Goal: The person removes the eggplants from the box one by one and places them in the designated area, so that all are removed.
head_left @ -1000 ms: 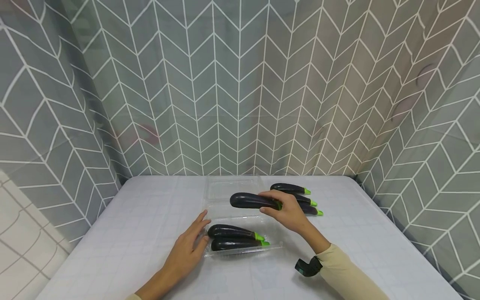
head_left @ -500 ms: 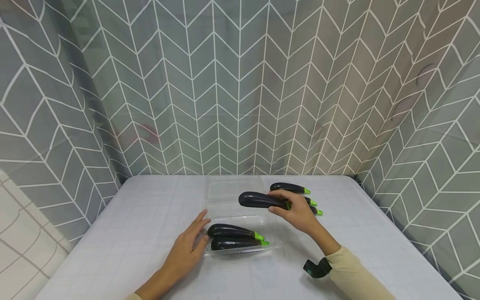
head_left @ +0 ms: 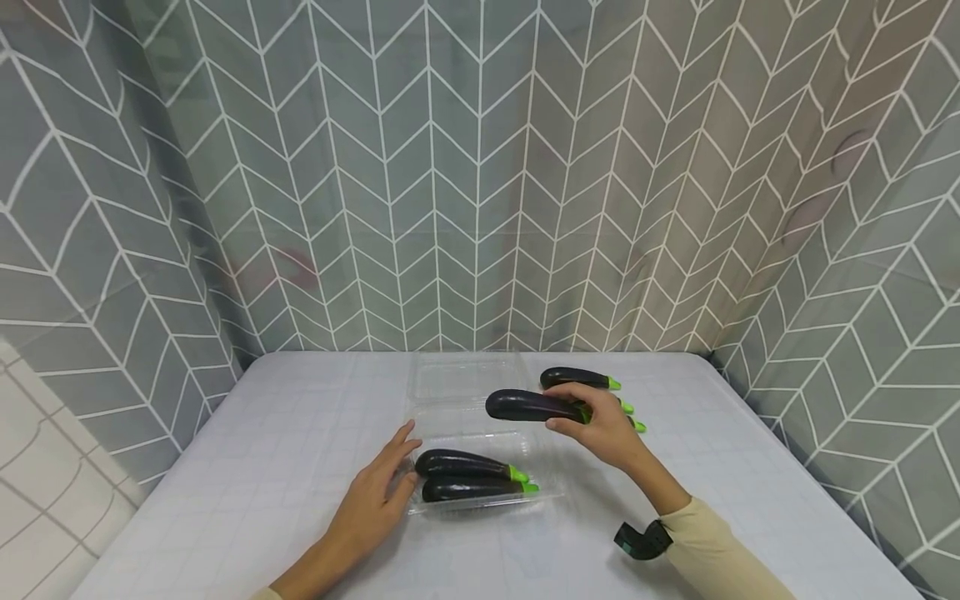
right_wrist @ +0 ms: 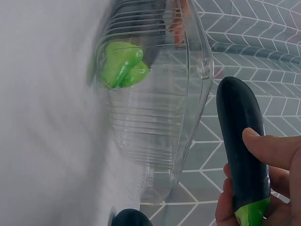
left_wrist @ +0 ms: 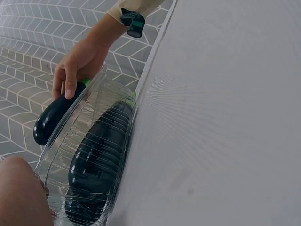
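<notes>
My right hand (head_left: 603, 427) grips a dark purple eggplant (head_left: 522, 406) near its green stem end, thumb on one side and fingers on the other. The eggplant is held up above the table, blunt end pointing left. Two more eggplants (head_left: 461, 463) lie side by side in the clear plastic clamshell box (head_left: 491, 502), green stems to the right. At the box's left end rests my left hand (head_left: 375, 490), fingers extended and fingertips right at the rim. In the right wrist view, the held eggplant (right_wrist: 242, 136) stands beside the box wall (right_wrist: 155, 117).
Behind my right hand several loose eggplants (head_left: 575, 377) lie in a row on the white-covered table (head_left: 315, 417), partly hidden by the hand. The box's open lid (head_left: 468, 377) lies flat toward the back. A patterned curtain (head_left: 480, 183) encloses the table's back and sides.
My right hand, with the eggplant in it, has shifted to the right, toward the loose eggplants. The left hand and the box have stayed in place.
</notes>
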{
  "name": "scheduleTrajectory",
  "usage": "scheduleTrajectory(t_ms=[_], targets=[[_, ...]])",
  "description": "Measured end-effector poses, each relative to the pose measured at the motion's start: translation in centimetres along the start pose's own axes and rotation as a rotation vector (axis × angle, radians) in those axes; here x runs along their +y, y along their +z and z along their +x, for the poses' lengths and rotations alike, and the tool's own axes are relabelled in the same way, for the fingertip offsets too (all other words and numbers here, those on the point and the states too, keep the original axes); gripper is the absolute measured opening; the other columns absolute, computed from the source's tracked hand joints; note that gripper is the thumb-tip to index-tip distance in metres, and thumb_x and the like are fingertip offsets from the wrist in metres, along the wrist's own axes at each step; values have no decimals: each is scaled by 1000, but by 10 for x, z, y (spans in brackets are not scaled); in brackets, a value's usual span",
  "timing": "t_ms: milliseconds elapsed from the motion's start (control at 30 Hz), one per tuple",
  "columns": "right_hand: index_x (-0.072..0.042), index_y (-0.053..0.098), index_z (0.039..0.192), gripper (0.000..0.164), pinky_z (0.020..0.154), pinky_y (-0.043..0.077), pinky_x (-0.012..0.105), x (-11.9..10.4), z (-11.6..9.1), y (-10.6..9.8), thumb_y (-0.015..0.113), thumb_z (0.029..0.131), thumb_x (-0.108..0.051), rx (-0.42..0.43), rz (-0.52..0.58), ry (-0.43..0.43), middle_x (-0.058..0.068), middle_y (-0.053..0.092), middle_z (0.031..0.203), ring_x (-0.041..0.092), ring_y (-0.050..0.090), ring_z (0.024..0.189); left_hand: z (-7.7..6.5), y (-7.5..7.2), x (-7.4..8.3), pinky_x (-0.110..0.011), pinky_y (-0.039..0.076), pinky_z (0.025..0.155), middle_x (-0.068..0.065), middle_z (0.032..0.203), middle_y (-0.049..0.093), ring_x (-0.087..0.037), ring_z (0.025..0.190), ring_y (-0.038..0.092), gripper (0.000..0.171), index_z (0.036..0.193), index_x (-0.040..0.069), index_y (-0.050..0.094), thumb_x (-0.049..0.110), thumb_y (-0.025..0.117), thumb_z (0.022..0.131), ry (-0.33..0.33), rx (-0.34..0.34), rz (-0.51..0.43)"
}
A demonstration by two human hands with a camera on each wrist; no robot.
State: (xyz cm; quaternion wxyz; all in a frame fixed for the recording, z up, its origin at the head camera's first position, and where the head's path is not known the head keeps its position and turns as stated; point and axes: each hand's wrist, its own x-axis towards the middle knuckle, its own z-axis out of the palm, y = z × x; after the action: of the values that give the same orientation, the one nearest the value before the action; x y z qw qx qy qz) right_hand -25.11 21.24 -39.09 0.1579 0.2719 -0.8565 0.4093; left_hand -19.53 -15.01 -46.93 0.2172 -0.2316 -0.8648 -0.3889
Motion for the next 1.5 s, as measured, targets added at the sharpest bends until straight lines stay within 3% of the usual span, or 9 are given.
scheduleTrajectory(t_ms=[233,800,1200,1500], targets=[[-12,74,123,39,76,55,31,7,-3,-4,87,86,-15,0,30,23,4,71,121,22,63,95,-1,2,-2,-53,49,104,-6,162,42,-25,123,64,46,141,3,61,4,67,95,1,3,4],[-15,75,121,37,79,54,35,18,-13,-17,87,86,-15,27,-31,48,2,73,117,22,64,97,0,2,-3,-54,50,103,-4,163,41,-24,120,66,47,143,6,61,6,66,96,-6,-3,7],[-14,75,120,35,83,52,33,24,-20,-25,86,87,-14,40,-65,69,-1,73,115,21,63,99,0,2,-3,-54,50,103,-6,163,41,-25,120,67,47,142,2,60,5,66,96,-4,-2,-4],[-12,76,119,34,77,52,33,25,-24,-28,86,86,-10,54,-83,87,3,73,117,23,62,97,0,2,-3,-54,50,102,-2,163,40,-25,119,67,47,142,3,61,4,66,96,1,3,4]])
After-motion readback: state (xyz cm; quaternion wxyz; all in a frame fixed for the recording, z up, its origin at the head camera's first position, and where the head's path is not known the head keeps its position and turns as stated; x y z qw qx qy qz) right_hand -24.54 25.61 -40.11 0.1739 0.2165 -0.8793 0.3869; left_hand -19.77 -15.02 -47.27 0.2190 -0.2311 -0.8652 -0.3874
